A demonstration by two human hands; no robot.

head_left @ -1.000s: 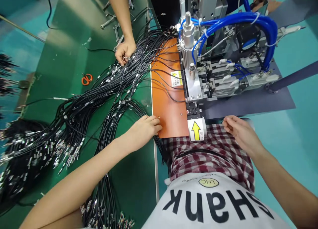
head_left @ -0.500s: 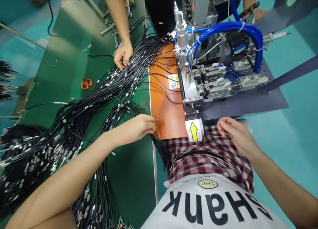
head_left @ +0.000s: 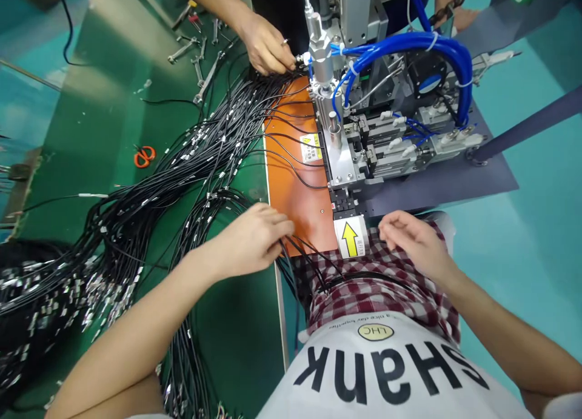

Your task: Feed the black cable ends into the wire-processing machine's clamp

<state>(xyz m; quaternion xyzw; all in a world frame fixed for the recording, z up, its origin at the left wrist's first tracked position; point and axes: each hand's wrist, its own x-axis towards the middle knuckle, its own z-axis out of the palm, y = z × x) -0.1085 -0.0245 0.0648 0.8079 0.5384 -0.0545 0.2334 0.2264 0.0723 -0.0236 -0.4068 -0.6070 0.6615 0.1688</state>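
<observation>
My left hand (head_left: 260,237) is closed on several thin black cables (head_left: 313,264) at the near left corner of an orange plate (head_left: 295,191). The cables run from under my fingers over the plate's near edge towards my checked lap. My right hand (head_left: 411,240) hovers above my lap, fingers curled and thumb against them; whatever is in the pinch, if anything, cannot be made out. Between my hands sits a white guide with a yellow arrow (head_left: 350,240), at the near end of a metal machine (head_left: 341,158). Several black cables reach from the table pile across the plate into the machine.
A large pile of black cables (head_left: 145,188) with white ends covers much of the green table (head_left: 236,322). Orange-handled scissors (head_left: 144,157) and wrenches (head_left: 209,79) lie farther left. Across from me, another person's hand (head_left: 268,46) is at the far cables. Blue hoses (head_left: 422,40) arch over the machine.
My left hand has shifted slightly right, with cables now across the plate's near edge. My right hand has moved a little left. The other person's hand has moved right, towards the machine.
</observation>
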